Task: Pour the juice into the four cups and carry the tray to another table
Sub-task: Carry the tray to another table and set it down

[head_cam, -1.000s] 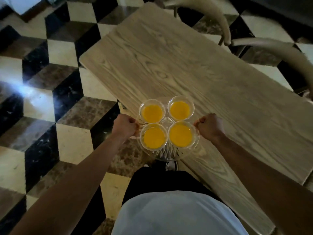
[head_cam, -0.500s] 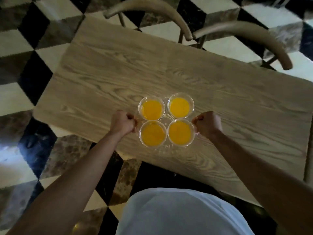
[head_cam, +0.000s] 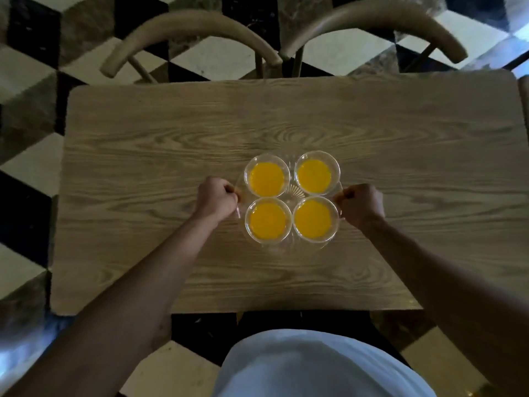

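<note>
A clear glass tray (head_cam: 291, 192) carries several clear cups filled with orange juice, among them the far left cup (head_cam: 266, 179) and the near right cup (head_cam: 313, 219). The tray is over the middle of a light wooden table (head_cam: 143, 156); whether it rests on the wood or hovers just above it, I cannot tell. My left hand (head_cam: 215, 198) is closed on the tray's left edge. My right hand (head_cam: 361, 205) is closed on its right edge. The tray's rim is nearly invisible against the wood.
Two wooden chairs with curved backs, one at the left (head_cam: 189, 32) and one at the right (head_cam: 372, 21), stand at the table's far side. The floor (head_cam: 25, 156) has black, white and brown cube-pattern tiles. I stand at the table's near edge.
I have turned to face the table squarely, and the tray has gone from its near corner to over its middle. Both hands keep their hold.
</note>
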`<state>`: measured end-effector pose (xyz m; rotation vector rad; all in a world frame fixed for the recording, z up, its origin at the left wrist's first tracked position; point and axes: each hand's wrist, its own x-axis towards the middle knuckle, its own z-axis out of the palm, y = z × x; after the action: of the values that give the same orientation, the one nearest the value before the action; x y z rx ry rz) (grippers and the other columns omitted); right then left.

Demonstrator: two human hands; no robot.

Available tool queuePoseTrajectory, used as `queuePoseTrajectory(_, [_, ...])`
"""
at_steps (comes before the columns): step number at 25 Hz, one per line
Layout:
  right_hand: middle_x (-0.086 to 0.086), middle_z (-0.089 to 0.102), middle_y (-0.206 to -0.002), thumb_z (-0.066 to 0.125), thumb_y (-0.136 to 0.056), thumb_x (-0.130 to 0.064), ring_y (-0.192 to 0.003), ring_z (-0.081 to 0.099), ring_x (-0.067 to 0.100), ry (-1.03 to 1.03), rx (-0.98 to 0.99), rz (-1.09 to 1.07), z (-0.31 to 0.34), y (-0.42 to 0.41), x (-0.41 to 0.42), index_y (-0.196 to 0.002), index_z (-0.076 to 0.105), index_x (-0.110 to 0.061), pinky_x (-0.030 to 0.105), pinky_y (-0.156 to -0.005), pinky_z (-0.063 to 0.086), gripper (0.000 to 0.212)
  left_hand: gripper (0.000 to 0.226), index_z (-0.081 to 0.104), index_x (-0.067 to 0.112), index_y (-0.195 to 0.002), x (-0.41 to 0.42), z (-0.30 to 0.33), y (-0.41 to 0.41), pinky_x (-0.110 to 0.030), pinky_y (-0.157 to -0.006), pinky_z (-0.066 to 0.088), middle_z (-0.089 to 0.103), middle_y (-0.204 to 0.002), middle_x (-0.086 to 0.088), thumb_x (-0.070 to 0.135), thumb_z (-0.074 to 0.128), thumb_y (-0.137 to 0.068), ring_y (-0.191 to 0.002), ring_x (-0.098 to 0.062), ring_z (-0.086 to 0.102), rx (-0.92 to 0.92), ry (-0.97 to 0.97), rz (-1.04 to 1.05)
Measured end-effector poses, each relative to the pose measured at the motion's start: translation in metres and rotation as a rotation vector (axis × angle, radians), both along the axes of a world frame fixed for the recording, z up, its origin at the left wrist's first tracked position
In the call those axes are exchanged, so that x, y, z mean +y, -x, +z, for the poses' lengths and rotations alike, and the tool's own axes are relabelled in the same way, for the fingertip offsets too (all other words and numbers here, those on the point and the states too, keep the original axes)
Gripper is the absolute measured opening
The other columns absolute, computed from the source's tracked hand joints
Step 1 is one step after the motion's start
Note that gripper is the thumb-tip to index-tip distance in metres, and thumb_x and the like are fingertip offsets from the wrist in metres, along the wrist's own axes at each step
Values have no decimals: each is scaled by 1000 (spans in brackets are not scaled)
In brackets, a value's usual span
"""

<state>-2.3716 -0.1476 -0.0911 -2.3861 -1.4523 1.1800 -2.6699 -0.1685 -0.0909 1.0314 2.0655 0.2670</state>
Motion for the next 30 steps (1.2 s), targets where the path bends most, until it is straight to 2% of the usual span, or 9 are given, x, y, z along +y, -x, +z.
queuePoseTrajectory(2, [-1, 73, -62, 67, -83, -4, -54, 63, 1, 9, -2, -36, -3, 0, 4, -64, 76, -21, 15, -52, 46, 27, 29, 80, 6, -85, 11, -5, 2, -17, -49, 53, 77, -75, -7, -12, 58, -89, -47, -2, 65, -11, 2, -17])
queuePoseTrajectory(4, [4, 77, -70, 65, -83, -2, -54, 64, 1, 8, -4, -58, -7, 1, 6, -77, 81, -15, 15, -50, 48, 22, 32, 80, 8, -82, 20, -9, 3, -23, -60, 61, 78, -78, -7, -13, 56, -88, -53, -8, 68, -21, 5, -18])
queuePoseTrajectory(8, [-2, 74, -64, 66, -84, -3, -46, 65, -1, 3, 2, -92, -18, 1, 12, -76, 81, -18, 18, -50, 56, 22, 35, 77, 7, -78, 31, -14, 3, -19, -47, 53, 79, -81, -10, -15, 53, -89, -48, -8, 69, -60, 33, -14])
queuePoseTrajectory(11, [0, 76, -68, 70, -84, -6, -58, 71, 6, 9, 6, -93, -24, 2, 16, -75, 80, -17, 22, -58, 59, 17, 32, 77, 5, -81, 36, -18, 5, -33, -66, 64, 80, -84, -15, -14, 54, -92, -70, -27, 78, -78, 44, -17])
queuePoseTrajectory(14, [3, 78, -76, 72, -81, -8, -73, 75, 16, 5, -2, -88, -29, 2, 21, -81, 83, -13, 34, -74, 64, 11, 35, 75, 9, -77, 40, -22, 5, -45, -76, 68, 79, -82, -14, -15, 54, -93, -79, -33, 80, -109, 58, -2])
queuePoseTrajectory(18, [4, 78, -73, 70, -78, -7, -73, 75, 20, 4, -19, -55, -34, 2, 28, -76, 82, -11, 41, -75, 64, 12, 39, 73, 13, -73, 42, -26, 4, -46, -78, 68, 78, -83, -12, -15, 55, -93, -81, -31, 79, -97, 66, 5])
queuePoseTrajectory(22, [5, 76, -69, 70, -80, -6, -67, 75, 20, -24, -13, -32, -36, 0, 29, -74, 81, -8, 40, -70, 65, 13, 37, 75, 6, -76, 42, -35, 5, -49, -74, 69, 78, -79, -18, -17, 51, -91, -70, -32, 78, -114, 65, 24])
queuePoseTrajectory(25, [3, 76, -71, 69, -79, -3, -67, 74, 16, -25, -19, -31, -36, 2, 31, -77, 82, -9, 35, -70, 64, 15, 35, 75, 7, -79, 43, -34, 4, -49, -73, 69, 77, -79, -13, -16, 53, -93, -60, -19, 72, -96, 74, 31])
queuePoseTrajectory(30, [0, 77, -77, 68, -78, -2, -72, 71, 12, -18, -23, -41, -37, 3, 32, -81, 83, -12, 26, -69, 60, 18, 37, 73, 12, -76, 47, -33, 3, -47, -72, 69, 76, -78, -9, -15, 56, -95, -59, -16, 71, -99, 73, 38])
